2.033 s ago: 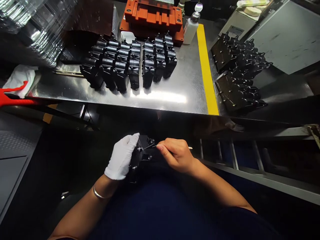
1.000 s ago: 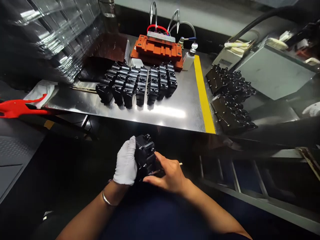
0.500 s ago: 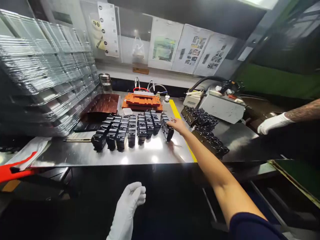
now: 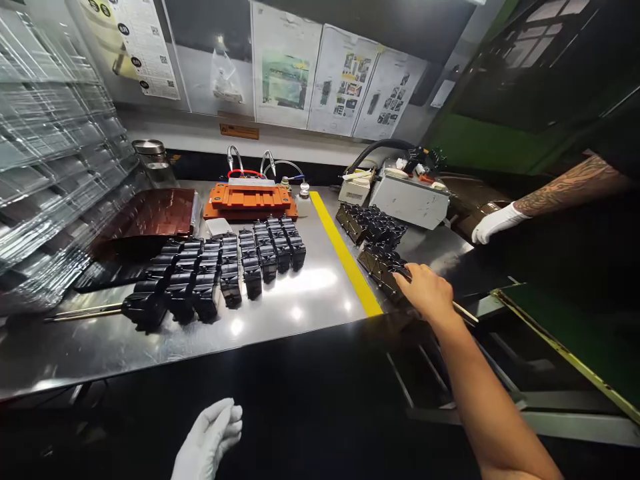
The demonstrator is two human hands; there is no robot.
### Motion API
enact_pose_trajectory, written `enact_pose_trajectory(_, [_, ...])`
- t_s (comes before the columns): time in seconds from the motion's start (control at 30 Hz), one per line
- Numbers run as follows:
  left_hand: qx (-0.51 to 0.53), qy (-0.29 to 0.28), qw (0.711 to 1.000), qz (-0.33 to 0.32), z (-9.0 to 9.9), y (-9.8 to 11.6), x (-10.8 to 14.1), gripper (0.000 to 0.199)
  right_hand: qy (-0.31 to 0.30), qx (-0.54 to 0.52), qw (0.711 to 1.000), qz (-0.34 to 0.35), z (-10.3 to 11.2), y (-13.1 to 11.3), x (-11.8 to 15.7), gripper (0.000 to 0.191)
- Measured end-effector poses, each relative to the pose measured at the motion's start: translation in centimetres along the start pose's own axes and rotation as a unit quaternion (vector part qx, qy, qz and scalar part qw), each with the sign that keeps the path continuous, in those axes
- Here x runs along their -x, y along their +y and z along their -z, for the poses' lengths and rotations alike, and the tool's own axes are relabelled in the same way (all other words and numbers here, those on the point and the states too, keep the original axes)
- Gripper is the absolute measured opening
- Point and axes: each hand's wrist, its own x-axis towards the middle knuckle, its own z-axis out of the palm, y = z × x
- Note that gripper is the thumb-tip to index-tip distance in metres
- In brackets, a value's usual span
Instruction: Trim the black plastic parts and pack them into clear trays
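My right hand [image 4: 427, 290], bare, reaches past the yellow tape to a group of black ribbed plastic housings [image 4: 380, 267]. Its fingers are closed on the near end of one housing, and the palm hides part of it. Below the table's front edge hangs my left hand [image 4: 207, 437] in a white glove. Its fingers are curled together, with nothing visible in them. Left of the tape, several more black housings [image 4: 227, 270] stand side by side in a slanted row on the steel table [image 4: 320, 293].
Behind the row sits an orange fixture [image 4: 250, 200] with hoses. Stacked clear trays [image 4: 55, 153] rise at left beside a brown bin [image 4: 155, 213]. Yellow tape [image 4: 345, 253] crosses the table. At right are a grey box [image 4: 413, 200] and a co-worker's gloved hand [image 4: 495, 223].
My right hand has let go of a housing, which now stands at the row's right end, and moved right across the tape to the other group. The view has swung right.
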Motion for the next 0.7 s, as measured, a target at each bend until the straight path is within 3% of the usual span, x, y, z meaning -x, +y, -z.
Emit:
enact_pose_trajectory(0.07, [-0.033,-0.022,0.999,-0.016,-1.0,0.0,0.3,0.06,-0.04,0.036,0.998,0.011,-0.5,2.1,0.1,0.036])
enact_pose_trajectory(0.17, [-0.073,-0.077,0.993,-0.047,-3.6,0.3,0.8,0.051,-0.051,-0.021,0.998,0.012,-1.8,2.6,0.1,0.037])
enact_pose_trajectory(0.3, [-0.097,-0.158,0.98,-0.071,-7.4,0.7,1.0,0.048,-0.073,-0.202,0.977,0.001,-2.8,0.2,1.9,0.034])
enact_pose_trajectory(0.43, [-0.132,-0.174,0.97,-0.106,-10.0,1.2,0.3,0.061,-0.169,-0.378,0.906,0.093,-2.8,-4.2,7.9,0.037])
enact_pose_trajectory(0.53, [-0.193,-0.134,0.954,-0.184,-9.8,1.8,-0.2,0.058,-0.313,-0.422,0.821,0.223,-2.1,-7.1,12.5,0.038])
enact_pose_trajectory(0.6, [-0.221,-0.108,0.945,-0.216,-8.8,2.1,-0.1,0.05,-0.361,-0.42,0.775,0.304,-1.5,-8.5,13.7,0.035])
enact_pose_trajectory(0.63, [-0.227,-0.107,0.943,-0.219,-8.1,2.2,0.1,0.047,-0.35,-0.413,0.776,0.324,-1.4,-9.0,13.6,0.032])
enact_pose_trajectory(0.7, [-0.229,-0.121,0.943,-0.208,-6.7,2.3,0.8,0.047,-0.273,-0.381,0.823,0.322,-1.5,-10.2,12.5,0.026])
